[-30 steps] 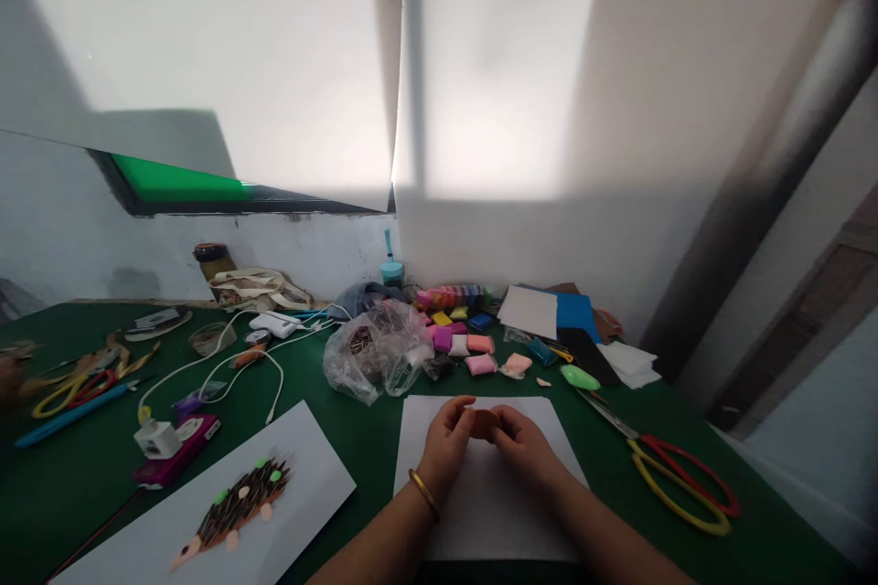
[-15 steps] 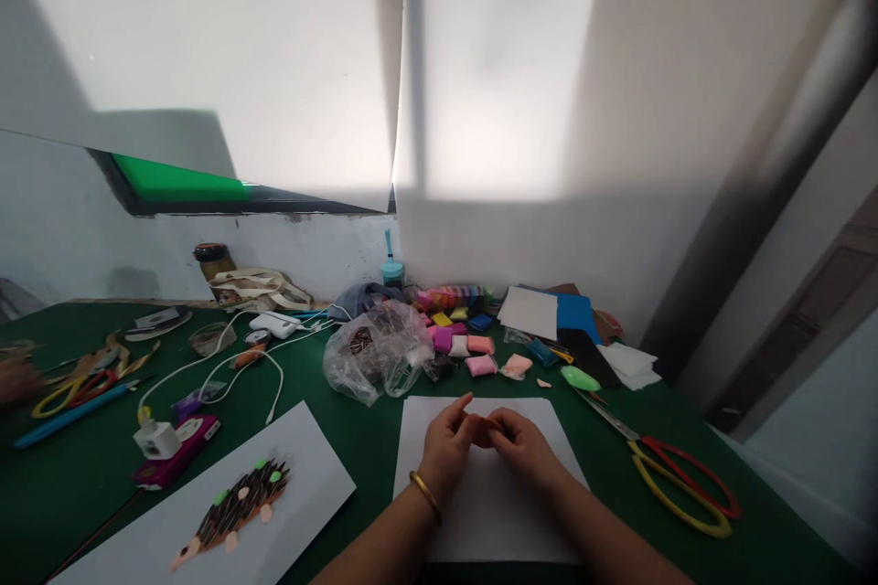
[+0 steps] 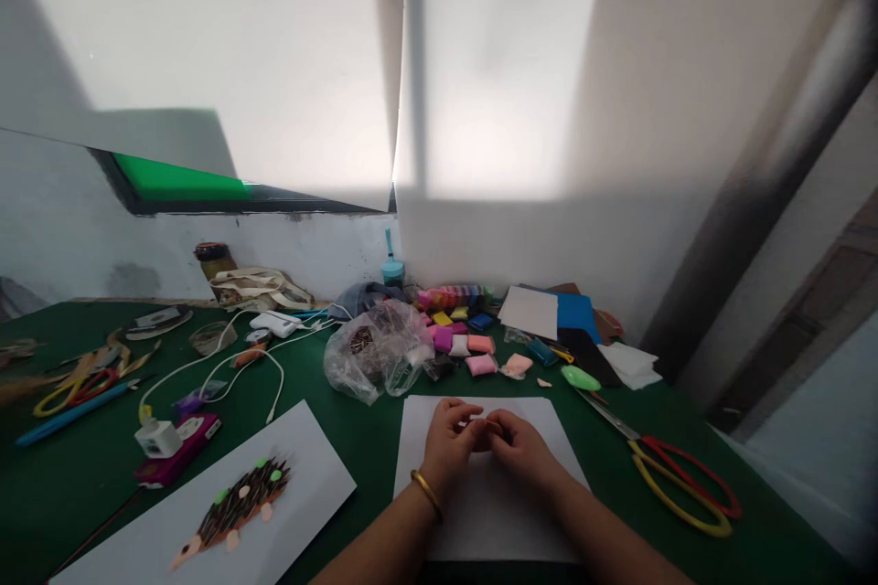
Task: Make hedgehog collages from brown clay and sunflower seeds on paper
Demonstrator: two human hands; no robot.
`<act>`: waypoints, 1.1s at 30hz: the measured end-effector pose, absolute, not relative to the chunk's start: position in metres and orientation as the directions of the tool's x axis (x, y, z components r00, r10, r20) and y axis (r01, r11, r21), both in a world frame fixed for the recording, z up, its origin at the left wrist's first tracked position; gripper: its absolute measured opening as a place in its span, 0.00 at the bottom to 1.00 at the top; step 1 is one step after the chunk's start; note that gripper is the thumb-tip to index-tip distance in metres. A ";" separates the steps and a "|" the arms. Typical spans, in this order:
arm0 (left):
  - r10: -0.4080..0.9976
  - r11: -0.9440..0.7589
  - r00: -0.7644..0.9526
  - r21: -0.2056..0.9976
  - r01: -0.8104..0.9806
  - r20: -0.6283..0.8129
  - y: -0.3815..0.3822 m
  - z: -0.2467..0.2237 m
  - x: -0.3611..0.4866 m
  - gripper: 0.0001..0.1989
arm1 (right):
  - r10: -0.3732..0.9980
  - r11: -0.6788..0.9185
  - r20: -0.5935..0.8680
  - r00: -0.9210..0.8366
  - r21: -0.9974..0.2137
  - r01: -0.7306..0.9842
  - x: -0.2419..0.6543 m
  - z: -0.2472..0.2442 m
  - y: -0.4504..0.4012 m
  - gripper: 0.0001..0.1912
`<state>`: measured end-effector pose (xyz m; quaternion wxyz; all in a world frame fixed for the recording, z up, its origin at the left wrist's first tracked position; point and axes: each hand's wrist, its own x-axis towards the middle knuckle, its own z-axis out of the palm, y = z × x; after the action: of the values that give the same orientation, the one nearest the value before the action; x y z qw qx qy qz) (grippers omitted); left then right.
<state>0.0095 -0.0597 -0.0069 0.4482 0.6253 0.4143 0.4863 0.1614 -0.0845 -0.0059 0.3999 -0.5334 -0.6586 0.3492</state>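
Note:
Above a stack of white paper (image 3: 508, 512), my left hand (image 3: 449, 446) and my right hand (image 3: 522, 450) meet with thumbs close together. Between their fingertips they pinch a small piece of brown-orange modelling clay (image 3: 484, 441), mostly covered by the fingers. A gold bangle circles my left wrist. To the left lies a white sheet (image 3: 308, 475) bearing a hedgehog figure (image 3: 240, 503) with dark spines, a pale snout, and green and peach dots.
Behind the paper are a clear plastic bag (image 3: 374, 352) of brown bits and several coloured clay packets (image 3: 481, 365). Large red-and-yellow scissors (image 3: 679, 480) lie at right. White cables, a charger (image 3: 157, 439) and a blue pen-like tool (image 3: 79, 411) lie at left.
My left hand's raised fingers have curled down and inward over the clay. At the far left edge, another person's blurred hand has shifted mostly out of view.

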 end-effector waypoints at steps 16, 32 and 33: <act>0.972 -0.202 0.139 0.976 0.084 0.189 -0.059 -0.006 0.009 0.14 | 0.976 0.206 0.168 -0.140 -0.923 0.325 0.161 -0.003 -0.087 0.10; 0.979 -0.116 0.163 0.992 -0.058 0.124 -0.056 -0.005 0.011 0.13 | 0.986 0.160 0.132 -0.099 -0.917 0.365 0.162 -0.005 -0.084 0.08; 0.979 -0.115 0.158 0.990 -0.075 0.126 -0.055 -0.005 0.011 0.15 | 0.986 0.163 0.139 -0.093 -0.920 0.356 0.162 -0.005 -0.084 0.08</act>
<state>0.0105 -0.0554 -0.0053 0.5240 0.5517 0.4096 0.5033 0.1622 -0.0841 -0.0053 0.4194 -0.5269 -0.6368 0.3754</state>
